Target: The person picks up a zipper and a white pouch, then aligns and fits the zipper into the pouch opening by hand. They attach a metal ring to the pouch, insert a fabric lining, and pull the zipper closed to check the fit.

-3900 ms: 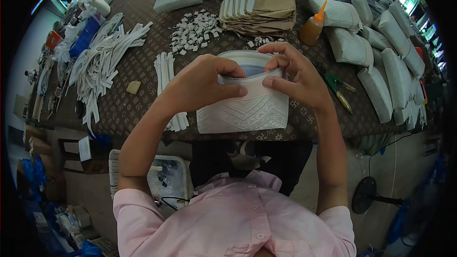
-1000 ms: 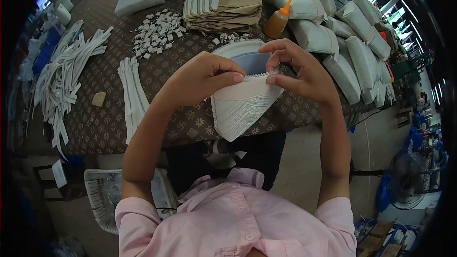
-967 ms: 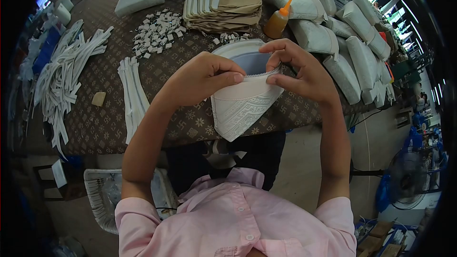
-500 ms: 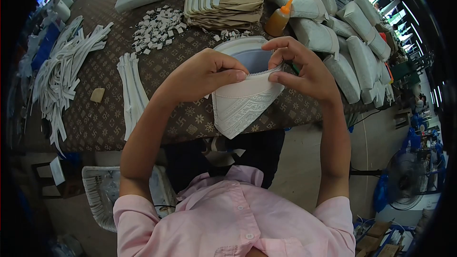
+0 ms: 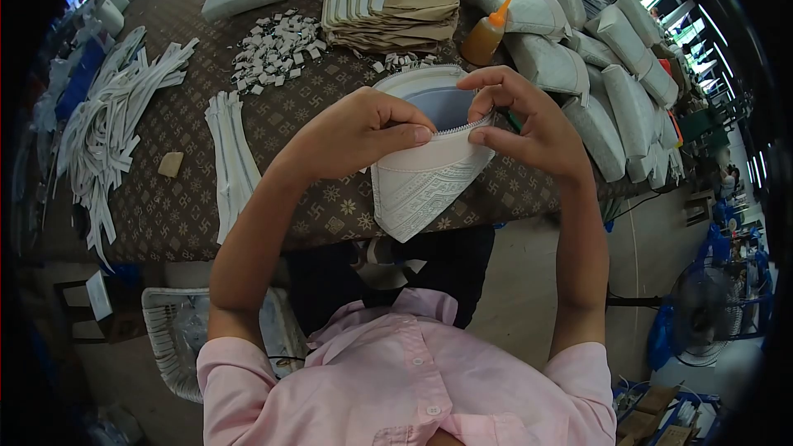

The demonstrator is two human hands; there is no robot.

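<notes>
A white zippered fabric pouch [image 5: 428, 190] with a patterned front panel hangs over the near edge of the table. Its mouth stands open toward the far side and shows a grey-blue lining [image 5: 450, 107]. Zipper teeth [image 5: 462, 126] run along the near rim. My left hand [image 5: 372, 134] pinches that rim near its middle, between thumb and curled fingers. A short way to the right, my right hand [image 5: 533, 128] grips the same rim with thumb and bent fingers. A small dark green thing shows behind the right fingers; its kind I cannot make out.
Zipper sliders [image 5: 277, 49] lie heaped beyond my left hand. A stack of brown and white fabric pieces [image 5: 417, 4] and an orange-tipped glue bottle [image 5: 483, 35] stand behind. White strips [image 5: 124, 120] lie left; stuffed white pouches [image 5: 632, 107] pile up right. A white basket [image 5: 169, 347] sits below.
Both hands and the pouch hold almost the same position, with the view shifted very slightly. The grip on the rim is unchanged.
</notes>
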